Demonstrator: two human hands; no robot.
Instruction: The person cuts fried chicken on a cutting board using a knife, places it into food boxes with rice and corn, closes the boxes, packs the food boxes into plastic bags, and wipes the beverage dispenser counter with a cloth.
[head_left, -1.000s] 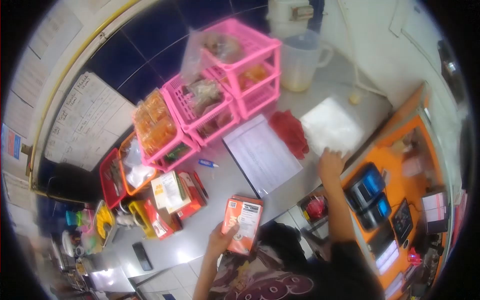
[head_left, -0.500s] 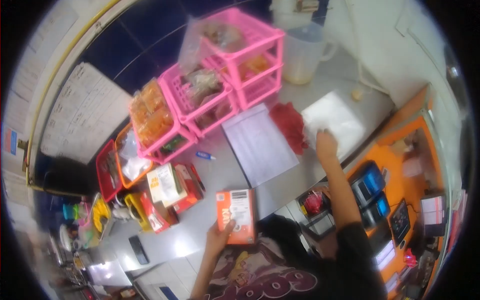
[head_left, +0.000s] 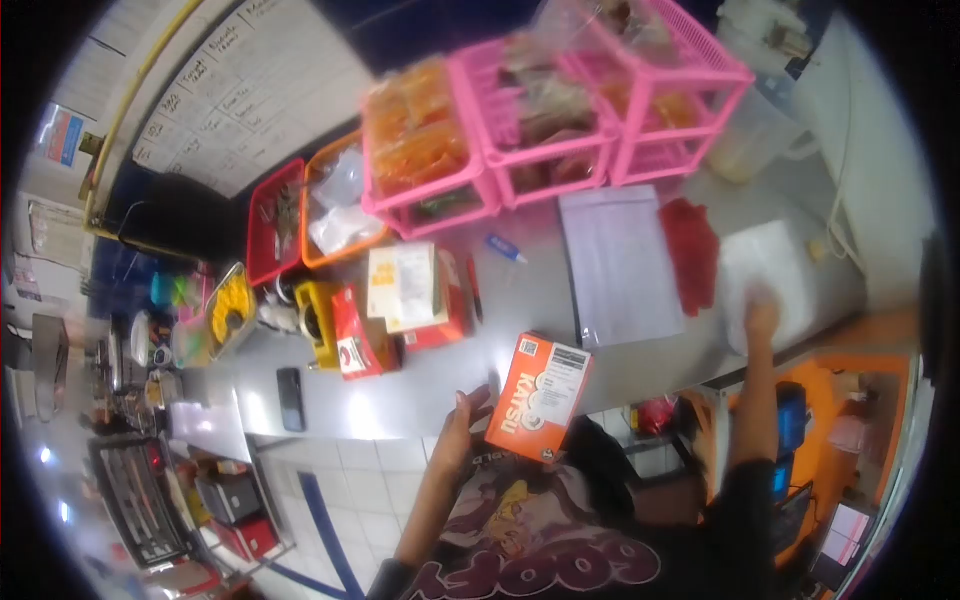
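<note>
My left hand (head_left: 459, 432) is at the left edge of an orange and white box (head_left: 538, 398) marked KATSU, with its thumb and fingers apart. The box lies tilted at the counter's front edge, a printed white label on its face; I cannot tell what supports its near end. My right hand (head_left: 762, 316) reaches onto a white stack of thin plastic sheets or bags (head_left: 770, 262). Its fingers are blurred, so their grip does not show. A red cloth (head_left: 690, 255) and a white paper in a clear sleeve (head_left: 622, 265) lie between the two hands.
Pink stacked baskets (head_left: 560, 160) with bagged food stand along the back of the steel counter (head_left: 420, 390). Left are orange (head_left: 318, 262) and red trays (head_left: 256, 262), small boxes (head_left: 405, 290), a yellow tape dispenser (head_left: 316, 325) and a phone (head_left: 290, 400). A blue marker (head_left: 506, 248) lies centrally.
The camera view has shifted, so the counter sits differently in it. My left thumb has come off the box's face, and the box is now tilted. My right hand stays at the white stack.
</note>
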